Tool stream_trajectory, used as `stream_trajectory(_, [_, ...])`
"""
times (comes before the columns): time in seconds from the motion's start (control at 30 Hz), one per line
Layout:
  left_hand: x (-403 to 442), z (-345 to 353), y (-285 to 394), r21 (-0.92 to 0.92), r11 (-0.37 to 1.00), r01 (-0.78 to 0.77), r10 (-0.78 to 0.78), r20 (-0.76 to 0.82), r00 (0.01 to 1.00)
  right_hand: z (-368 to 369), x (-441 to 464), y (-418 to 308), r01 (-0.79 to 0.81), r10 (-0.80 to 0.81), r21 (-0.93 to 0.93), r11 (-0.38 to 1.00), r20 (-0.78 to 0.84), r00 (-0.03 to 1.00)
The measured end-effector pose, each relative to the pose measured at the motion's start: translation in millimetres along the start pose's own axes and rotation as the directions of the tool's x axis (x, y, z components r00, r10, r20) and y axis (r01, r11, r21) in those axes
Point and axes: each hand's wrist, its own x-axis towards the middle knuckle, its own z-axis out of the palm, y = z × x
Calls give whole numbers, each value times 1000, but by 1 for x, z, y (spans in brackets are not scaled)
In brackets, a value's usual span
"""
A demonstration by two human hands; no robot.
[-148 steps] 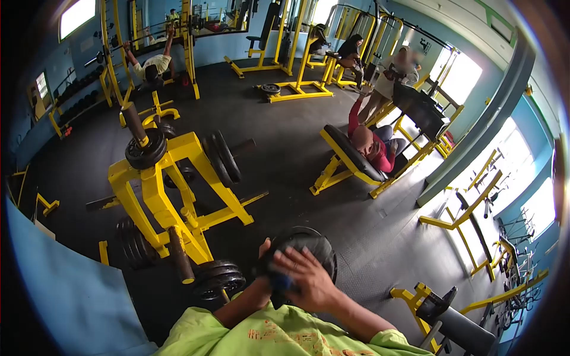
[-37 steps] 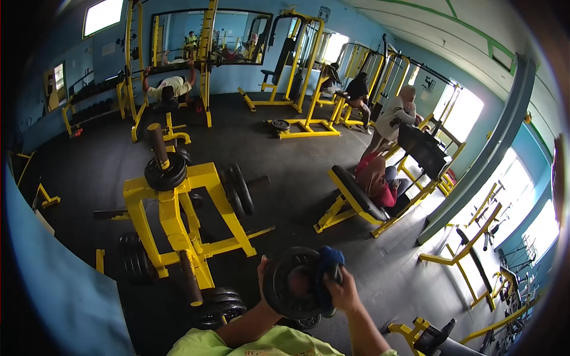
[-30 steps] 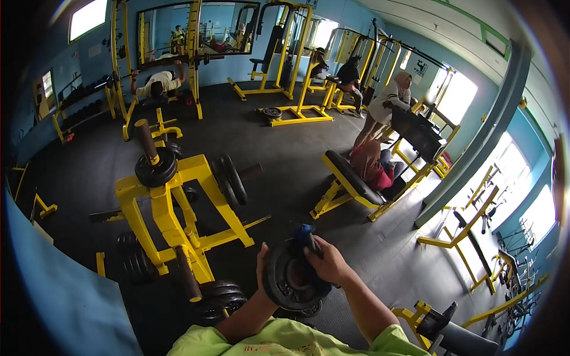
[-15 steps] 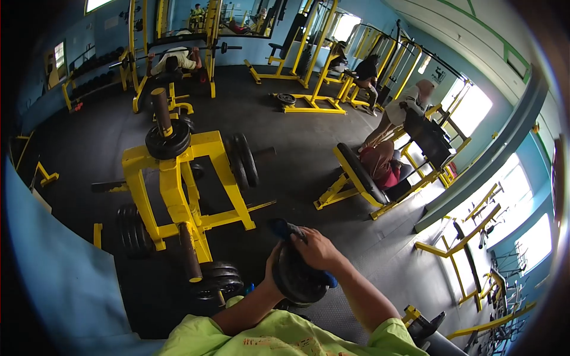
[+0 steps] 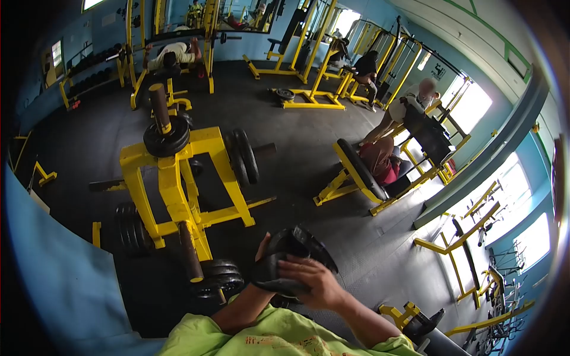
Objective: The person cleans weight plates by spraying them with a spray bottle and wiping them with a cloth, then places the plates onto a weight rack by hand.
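Black weight plates [image 5: 303, 243] are held in front of my chest, tilted; they look like two lying one against the other. My left hand [image 5: 262, 246] supports them from the left side, its fingers partly hidden behind the black rim. Across the near face lies my right hand [image 5: 313, 282], fingers together and fairly straight, its thumb side hidden. Below and to the left, several black plates [image 5: 221, 276] sit on a low peg of the yellow plate rack [image 5: 172, 190].
More plates [image 5: 168, 137] hang on the rack's upper pegs. A person lies on a bench [image 5: 359, 172] at right, with another person [image 5: 409, 104] leaning over the machine there. Another person [image 5: 172, 56] lies under a barbell at the back. A blue wall [image 5: 65, 267] borders the left.
The plates have turned and tilted upward in my hands. My right hand has slid down from their top edge onto the near face. Blue bits seen around them earlier no longer show.
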Motion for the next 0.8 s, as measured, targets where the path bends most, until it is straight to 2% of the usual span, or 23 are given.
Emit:
stream_trajectory(0.03, [0,-3,0,-11,1000,-3,3,-15,1000,2,1,2,-13,13,11,1000,9,1000])
stream_trajectory(0.1, [2,-12,-5,-141,989,44,-29,104,994,2,17,7,-180,166,-99,979,-128,978])
stream_trajectory(0.13, [-5,-9,-14,-89,981,-172,166,-76,983,9,30,11,-196,159,-193,961,-189,969])
stream_trajectory(0.17, [-1,-6,-12,-85,982,-166,161,-67,985,11,34,5,-192,153,-199,961,-198,968])
stream_trajectory(0.23, [3,5,-4,-131,981,-140,124,-128,984,13,32,-14,-124,104,-198,972,-110,988])
stream_trajectory(0.27, [2,-6,8,-269,961,69,-50,75,996,12,24,-17,-72,69,-156,985,-27,997])
stream_trajectory(0.3, [-2,-9,13,-275,959,68,-50,71,996,10,15,-17,-78,75,-154,985,-24,997])
stream_trajectory(0.37, [-6,16,21,74,997,-1,8,-101,995,10,-8,-16,18,-4,-153,988,92,996])
stream_trajectory(0.4, [-8,11,20,71,997,-6,13,-108,994,14,-18,-5,38,-37,-105,994,17,999])
stream_trajectory(0.43, [-5,3,20,87,992,-89,101,-145,984,13,-12,-8,43,-41,-102,994,23,999])
stream_trajectory(0.47, [-4,-3,20,106,980,-168,185,-183,966,13,-1,-14,-59,56,-212,975,-19,998])
stream_trajectory(0.5, [-6,-7,22,104,981,-164,182,-190,965,18,5,-20,-171,155,-314,934,-75,985])
stream_trajectory(0.53, [-8,-7,26,59,987,-148,155,-137,978,28,9,-17,-115,90,-311,943,-96,991])
stream_trajectory(0.57, [-6,-6,31,19,992,-128,129,-78,989,28,8,-16,-121,92,-311,943,-106,990])
stream_trajectory(0.63, [-6,7,33,83,990,-115,122,-90,988,28,-1,-13,-15,15,-286,958,-4,1000])
stream_trajectory(0.7, [-9,14,31,135,985,-110,125,-112,986,33,-25,14,8,-10,-275,961,-5,1000])
stream_trajectory(0.77, [-10,14,26,204,966,-157,192,-169,967,33,-38,36,10,-33,-239,971,-93,995])
stream_trajectory(0.8, [-11,12,25,204,965,-164,200,-168,965,30,-35,43,0,-44,-228,974,-189,981])
